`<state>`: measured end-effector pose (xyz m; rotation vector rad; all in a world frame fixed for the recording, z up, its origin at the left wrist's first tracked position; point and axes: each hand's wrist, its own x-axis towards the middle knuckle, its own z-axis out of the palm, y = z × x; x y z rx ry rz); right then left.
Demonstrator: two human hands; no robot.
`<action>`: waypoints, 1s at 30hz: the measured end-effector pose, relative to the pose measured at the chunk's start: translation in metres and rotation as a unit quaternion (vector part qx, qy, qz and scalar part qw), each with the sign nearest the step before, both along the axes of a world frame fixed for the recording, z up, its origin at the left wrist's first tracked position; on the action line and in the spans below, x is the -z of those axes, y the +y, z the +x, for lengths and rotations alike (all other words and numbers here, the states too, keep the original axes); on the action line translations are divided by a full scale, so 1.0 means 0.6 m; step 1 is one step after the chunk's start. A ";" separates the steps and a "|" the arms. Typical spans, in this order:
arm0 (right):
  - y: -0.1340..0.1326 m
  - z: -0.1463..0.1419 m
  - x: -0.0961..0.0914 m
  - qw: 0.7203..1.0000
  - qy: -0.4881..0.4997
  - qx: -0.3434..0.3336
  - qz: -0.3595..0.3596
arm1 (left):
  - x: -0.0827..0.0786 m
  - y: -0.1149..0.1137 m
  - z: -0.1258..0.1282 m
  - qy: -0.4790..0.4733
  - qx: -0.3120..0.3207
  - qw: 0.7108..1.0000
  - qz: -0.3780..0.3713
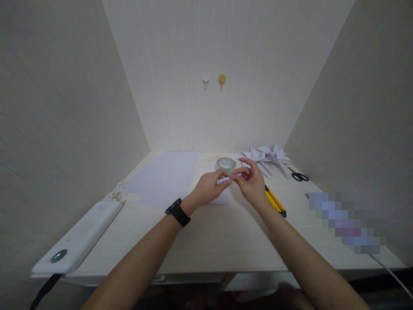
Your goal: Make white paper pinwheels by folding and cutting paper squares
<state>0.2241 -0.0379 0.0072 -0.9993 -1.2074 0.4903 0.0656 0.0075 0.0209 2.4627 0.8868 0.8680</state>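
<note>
My left hand (209, 187) and my right hand (251, 181) meet above the middle of the table, fingers pinched together on a small folded piece of white paper (227, 178). A black watch (177, 212) sits on my left wrist. A roll of clear tape (226, 164) lies just behind my fingers. A small white sheet (222, 198) lies on the table under my hands. Beside my right wrist lies a yellow utility knife (275, 201).
A large white sheet (164, 177) lies at the left. Folded white paper shapes (267, 157) and black scissors (300, 176) are at the back right. A white device (79, 239) lies on the table's left front edge. Two hooks (213, 79) hang on the wall.
</note>
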 end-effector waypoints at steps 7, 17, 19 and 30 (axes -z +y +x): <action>0.009 0.029 0.010 0.998 0.031 0.039 -0.025 | -0.005 0.016 -0.008 -0.027 -0.006 0.997 -0.070; 0.014 0.032 0.032 0.996 0.049 0.008 -0.079 | 0.005 0.023 -0.010 -0.036 -0.039 0.997 -0.064; 0.014 0.033 0.034 0.995 0.055 0.007 -0.080 | 0.004 0.023 -0.010 -0.038 -0.042 0.995 -0.084; 0.013 0.029 0.037 0.997 0.037 -0.029 -0.061 | 0.016 0.026 -0.006 -0.026 -0.044 0.994 -0.099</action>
